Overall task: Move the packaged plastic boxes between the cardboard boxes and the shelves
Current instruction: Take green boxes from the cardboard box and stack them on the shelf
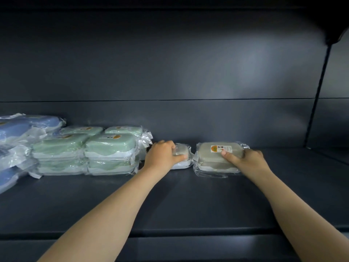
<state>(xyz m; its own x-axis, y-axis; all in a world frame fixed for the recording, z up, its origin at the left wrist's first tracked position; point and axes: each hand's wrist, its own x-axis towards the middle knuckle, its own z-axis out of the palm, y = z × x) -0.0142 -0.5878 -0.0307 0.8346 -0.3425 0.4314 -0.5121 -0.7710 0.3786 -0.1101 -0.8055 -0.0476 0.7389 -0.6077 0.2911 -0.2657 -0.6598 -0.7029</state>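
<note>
– Left grip (pixel 164 156) is curled over the top of a wrapped pale box (pixel 182 150), thumb along its near edge, fingers over the far side. Right grip (pixel 249 161) holds the wrapped beige box (pixel 211 156) next to it. Its thumb lies on the lid just below the label (pixel 221 148), and its fingers wrap round the right end.

– Where do the two boxes sit?

– On the dark shelf (pixel 188 205), towards the back, side by side. The pale box is just right of the green stacks (pixel 111 146). Blue packages (pixel 22 127) are piled further left.

– Placing, or taking away?

– I'd judge placing. The beige box lies flat on the shelf, roughly in line with the stacked rows. The pale one is mostly hidden under the hand, though, so I can't tell whether it is fully down.

– Any cardboard boxes?

– None in view.

– And the next move?

– If this is stocking, the pale box could be nudged left to meet the green stack, and the beige one slid up against it. The film looks loose and crinkled, so the push should go on the body of each box, not on the wrap. Both grips then need to let go cleanly without dragging the film, and draw back over the shelf's front edge for the next pair.
</note>
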